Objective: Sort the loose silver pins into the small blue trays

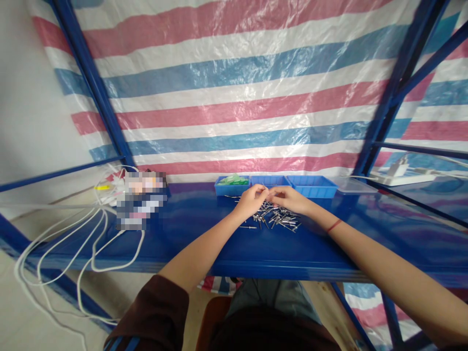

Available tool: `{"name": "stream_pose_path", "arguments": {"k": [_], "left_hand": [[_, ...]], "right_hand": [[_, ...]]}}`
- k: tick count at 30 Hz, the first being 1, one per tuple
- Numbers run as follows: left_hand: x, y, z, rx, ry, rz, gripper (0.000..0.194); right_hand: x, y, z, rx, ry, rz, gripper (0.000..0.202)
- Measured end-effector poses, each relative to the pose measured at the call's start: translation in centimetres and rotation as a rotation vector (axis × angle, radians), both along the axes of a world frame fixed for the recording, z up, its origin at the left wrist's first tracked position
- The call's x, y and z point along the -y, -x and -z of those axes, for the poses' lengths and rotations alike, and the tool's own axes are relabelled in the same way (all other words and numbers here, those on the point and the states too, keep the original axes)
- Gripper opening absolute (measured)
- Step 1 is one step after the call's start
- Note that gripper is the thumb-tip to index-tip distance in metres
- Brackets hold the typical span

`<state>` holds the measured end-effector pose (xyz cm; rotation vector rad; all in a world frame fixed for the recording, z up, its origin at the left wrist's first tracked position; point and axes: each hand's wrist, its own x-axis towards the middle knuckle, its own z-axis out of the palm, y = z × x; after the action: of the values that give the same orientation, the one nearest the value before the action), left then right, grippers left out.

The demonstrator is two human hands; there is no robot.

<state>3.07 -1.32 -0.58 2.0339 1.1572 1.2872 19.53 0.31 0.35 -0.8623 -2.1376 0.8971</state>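
Both hands meet above a loose pile of thin silvery metal pins [285, 218] on the blue table [175, 243]. My left hand [253, 199] has its thumb and fingers pinched together at the fingertips. Touching or nearly touching it, my right hand [287, 199] has bent fingers drawn together. Whatever lies between the fingertips is too small to make out. Just behind the hands stand blue bins: the left bin [232, 191] holds green material, the middle bin [280, 180] is partly hidden by the hands, and the right bin [312, 190] stands beside it.
White cables [98, 239] loop over the table's left side, near a blurred-out patch [141, 200]. A clear plastic lid [354, 185] lies right of the bins. A white power strip [398, 175] is at the far right. Blue metal posts and a striped sheet [237, 107] stand behind.
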Motion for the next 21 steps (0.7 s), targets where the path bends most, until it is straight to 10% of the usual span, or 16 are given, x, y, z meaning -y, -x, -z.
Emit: {"name": "stream_pose_path", "arguments": {"k": [21], "left_hand": [[-0.07, 0.09, 0.69, -0.134, 0.013, 0.045, 0.021]], "right_hand": [[0.26, 0.34, -0.34, -0.206, -0.164, 0.2, 0.029]]}}
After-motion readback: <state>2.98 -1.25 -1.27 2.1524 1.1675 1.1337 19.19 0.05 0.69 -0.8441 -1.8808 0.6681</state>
